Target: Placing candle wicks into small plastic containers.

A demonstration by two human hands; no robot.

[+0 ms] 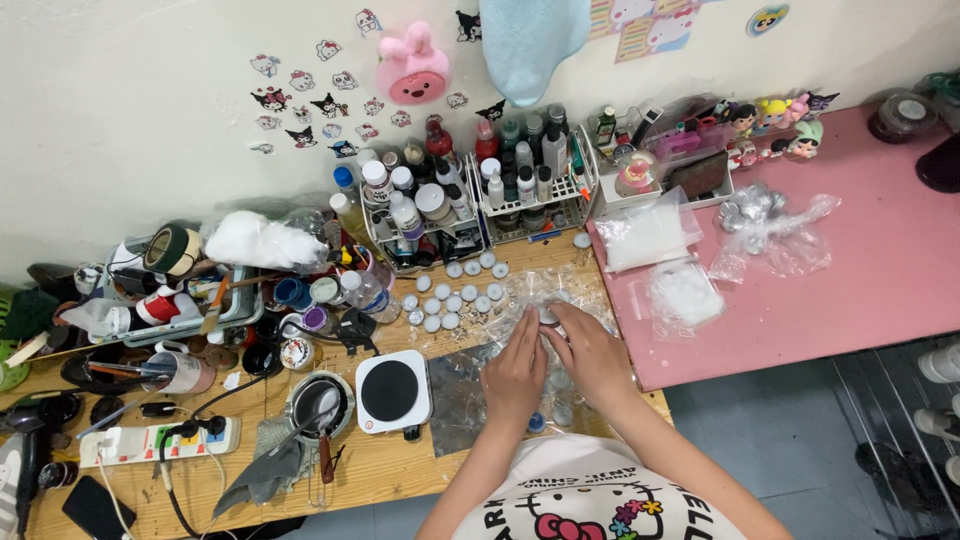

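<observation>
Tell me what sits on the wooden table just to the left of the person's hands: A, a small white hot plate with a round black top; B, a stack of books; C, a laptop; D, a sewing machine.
A: a small white hot plate with a round black top sits on the wooden table, just left of the left hand and the right hand.

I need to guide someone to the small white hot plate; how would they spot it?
Start at the wooden table left of the pink one. The hot plate sits near its front edge, just left of the left hand. It is a square white block with a round black top, unlike the metal pot beside it.
</observation>
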